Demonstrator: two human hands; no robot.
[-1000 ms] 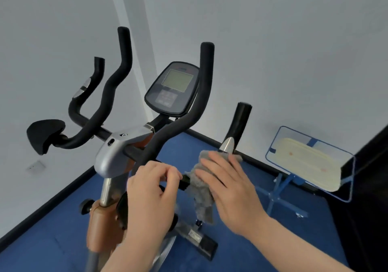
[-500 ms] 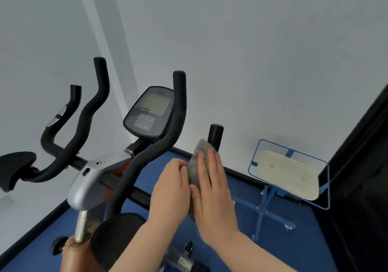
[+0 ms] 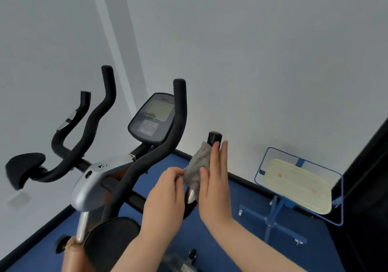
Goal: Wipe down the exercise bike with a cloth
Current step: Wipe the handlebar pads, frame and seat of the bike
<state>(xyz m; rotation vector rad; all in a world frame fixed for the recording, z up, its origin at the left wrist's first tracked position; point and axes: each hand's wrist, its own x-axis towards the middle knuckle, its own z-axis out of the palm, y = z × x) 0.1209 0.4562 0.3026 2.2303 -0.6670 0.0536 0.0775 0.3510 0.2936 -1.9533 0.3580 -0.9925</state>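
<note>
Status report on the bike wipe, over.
Right hand flat, pressing cloth on the grip. Left hand pinching the cloth's edge. Cloth wrapped round grip. Nothing in the way.

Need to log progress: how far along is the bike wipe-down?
In hand: the grey cloth is wrapped on the short right handle, right hand pressing flat, left hand pinching it. Nothing shows as finished; console and long handlebars are untouched now.

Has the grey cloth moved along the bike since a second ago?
Yes. The grey cloth has gone up the short handle, from its silver base toward the black tip, under the right hand.
</note>
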